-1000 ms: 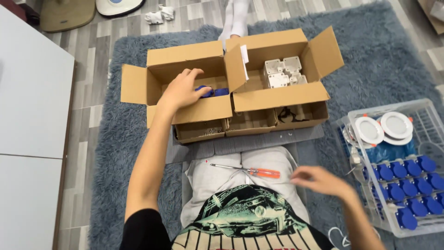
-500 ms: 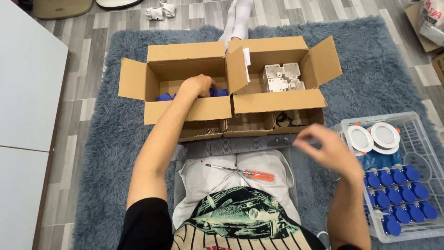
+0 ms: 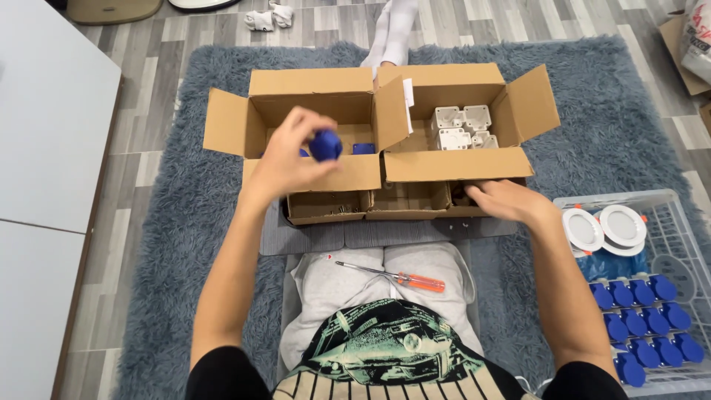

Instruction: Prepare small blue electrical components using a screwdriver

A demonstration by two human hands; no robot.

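Note:
My left hand (image 3: 290,155) is raised over the left cardboard box (image 3: 300,104) and holds a small round blue cap (image 3: 325,145) between fingers and thumb. More blue parts (image 3: 364,148) lie inside that box. My right hand (image 3: 505,200) reaches into a small open tray box (image 3: 407,201) in front of the right cardboard box (image 3: 459,164); its fingertips are hidden at the box edge, so I cannot see if it holds anything. White plastic junction boxes (image 3: 461,129) sit in the right cardboard box. An orange-handled screwdriver (image 3: 396,277) rests on my lap.
A clear plastic crate (image 3: 670,209) at right holds white round lamps (image 3: 603,226) and several blue caps (image 3: 643,318). All of it sits on a grey shaggy rug (image 3: 170,222). A white tabletop (image 3: 44,126) is at left. Socked feet (image 3: 392,30) lie beyond the boxes.
My left hand has come up out of the left box with a blue cap in it. My right hand moved forward and left from above the crate to the small tray box.

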